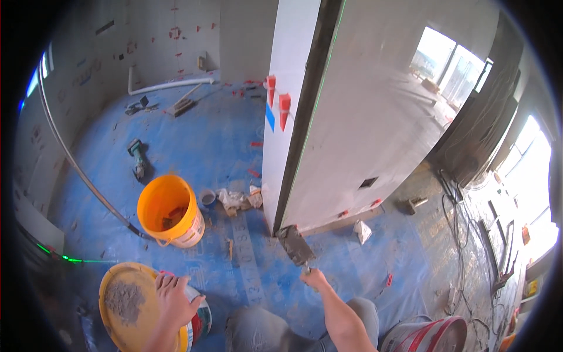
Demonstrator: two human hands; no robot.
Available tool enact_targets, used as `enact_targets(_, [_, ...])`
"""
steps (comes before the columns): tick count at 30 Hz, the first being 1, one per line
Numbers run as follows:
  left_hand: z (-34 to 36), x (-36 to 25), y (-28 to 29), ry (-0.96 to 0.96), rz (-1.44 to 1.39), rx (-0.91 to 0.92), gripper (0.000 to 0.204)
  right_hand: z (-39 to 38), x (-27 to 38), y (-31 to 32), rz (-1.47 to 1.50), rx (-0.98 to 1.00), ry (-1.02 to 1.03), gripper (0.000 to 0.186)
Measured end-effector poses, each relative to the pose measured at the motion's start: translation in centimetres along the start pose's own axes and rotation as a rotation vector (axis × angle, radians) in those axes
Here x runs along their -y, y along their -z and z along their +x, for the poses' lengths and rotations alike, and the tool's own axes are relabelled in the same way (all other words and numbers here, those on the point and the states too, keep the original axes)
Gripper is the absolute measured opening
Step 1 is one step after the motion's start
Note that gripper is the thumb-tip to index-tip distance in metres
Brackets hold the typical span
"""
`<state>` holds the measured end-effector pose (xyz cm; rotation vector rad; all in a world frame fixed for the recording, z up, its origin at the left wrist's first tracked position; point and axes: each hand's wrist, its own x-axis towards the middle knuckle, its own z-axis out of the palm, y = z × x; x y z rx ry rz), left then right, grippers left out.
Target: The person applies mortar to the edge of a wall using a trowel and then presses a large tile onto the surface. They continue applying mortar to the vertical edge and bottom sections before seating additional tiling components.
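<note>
My right hand (316, 280) is closed round the handle of a trowel (297, 246) whose blade is coated with grey mortar. The blade's far end is at the bottom corner of the grey-white wall end (319, 193), just above the floor. A thin green laser line runs up that corner. On the left, my left hand (175, 302) rests at the right edge of a yellow round bucket top (141, 331) bearing a patch of grey mortar. Its thumb is spread away from the fingers. A bucket side with a coloured label shows beneath this hand.
An orange bucket (170, 196) with scraps inside stands ahead left, beside crumpled bags (233, 200). Beyond it lies a green power tool (137, 159). Another bucket (425, 335) sits at my lower right. Cables (460, 234) trail across the floor on the right.
</note>
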<state>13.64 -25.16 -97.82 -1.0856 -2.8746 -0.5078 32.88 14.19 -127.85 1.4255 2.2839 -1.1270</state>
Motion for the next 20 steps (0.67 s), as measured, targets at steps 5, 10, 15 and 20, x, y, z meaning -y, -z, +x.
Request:
enact_targets(5, [-0.5,0.4,0.3,-0.026,0.066,0.002,0.052,-1.2,3.1,2.9,0.056,0.066,0.09,0.044])
enact_targets(10, [-0.8,0.9,0.4,-0.009,0.026,0.007,0.051,-3.5,7.6,8.5,0.169,0.158,0.239,0.037])
enact_targets(15, [-0.4,1.8,-0.3,-0.061,0.122,-0.027,0.053,-6.9,13.4,17.1,0.369,0.202,0.552,0.032])
enact_targets(20, [-2.8,7.6,-7.1,-0.118,0.059,-0.185,0.06,-18.6,23.9,27.0,0.365,0.146,0.524,0.031])
